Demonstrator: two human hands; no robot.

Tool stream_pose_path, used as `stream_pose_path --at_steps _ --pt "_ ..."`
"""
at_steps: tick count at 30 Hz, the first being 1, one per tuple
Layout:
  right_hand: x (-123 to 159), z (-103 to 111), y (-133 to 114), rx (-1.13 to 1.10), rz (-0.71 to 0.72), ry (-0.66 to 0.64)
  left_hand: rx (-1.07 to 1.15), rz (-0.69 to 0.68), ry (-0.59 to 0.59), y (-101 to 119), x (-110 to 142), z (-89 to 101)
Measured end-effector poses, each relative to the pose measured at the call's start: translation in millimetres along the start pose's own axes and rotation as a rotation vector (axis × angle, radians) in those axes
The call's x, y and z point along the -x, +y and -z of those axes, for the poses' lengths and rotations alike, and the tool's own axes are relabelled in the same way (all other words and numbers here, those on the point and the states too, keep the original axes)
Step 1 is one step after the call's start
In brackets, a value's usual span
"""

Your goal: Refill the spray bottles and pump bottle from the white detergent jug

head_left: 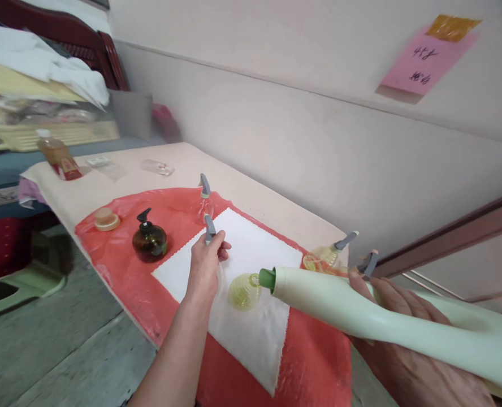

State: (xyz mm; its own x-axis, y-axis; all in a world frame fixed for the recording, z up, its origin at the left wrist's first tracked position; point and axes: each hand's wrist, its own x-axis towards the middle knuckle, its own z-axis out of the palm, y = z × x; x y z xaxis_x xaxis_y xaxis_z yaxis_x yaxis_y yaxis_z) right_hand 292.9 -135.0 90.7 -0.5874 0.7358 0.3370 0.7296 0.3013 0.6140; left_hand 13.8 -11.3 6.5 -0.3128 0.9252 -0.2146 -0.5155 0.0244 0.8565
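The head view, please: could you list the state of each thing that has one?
Large pale green bottle: tipped over yellow bottle, cap off.
Yellow bottle: upright, uncapped.
Grey pump head: off, in left hand.
Brown pump bottle: upright, pump fitted.
Right hand: supports the large bottle.

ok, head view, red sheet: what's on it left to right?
Tan lid → brown pump bottle → left hand holding a grey-capped clear bottle → yellow ribbed bottle → pale green jug in the right hand.
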Motion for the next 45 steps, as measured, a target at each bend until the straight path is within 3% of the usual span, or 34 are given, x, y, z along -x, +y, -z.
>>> stream_pose_path --at_steps 18,34,45 --pt "-4.7 5.6 1.0 0.096 0.015 0.051 0.003 0.003 0.008 1.2 0.8 1.2" --pt "-2.4 5.6 2.0 0.040 -0.033 -0.026 0.004 0.006 0.017 2.3 -0.9 1.4" --pt "-4.0 5.0 0.6 0.094 -0.006 0.038 0.005 -0.001 0.013 1.0 -2.7 3.9"
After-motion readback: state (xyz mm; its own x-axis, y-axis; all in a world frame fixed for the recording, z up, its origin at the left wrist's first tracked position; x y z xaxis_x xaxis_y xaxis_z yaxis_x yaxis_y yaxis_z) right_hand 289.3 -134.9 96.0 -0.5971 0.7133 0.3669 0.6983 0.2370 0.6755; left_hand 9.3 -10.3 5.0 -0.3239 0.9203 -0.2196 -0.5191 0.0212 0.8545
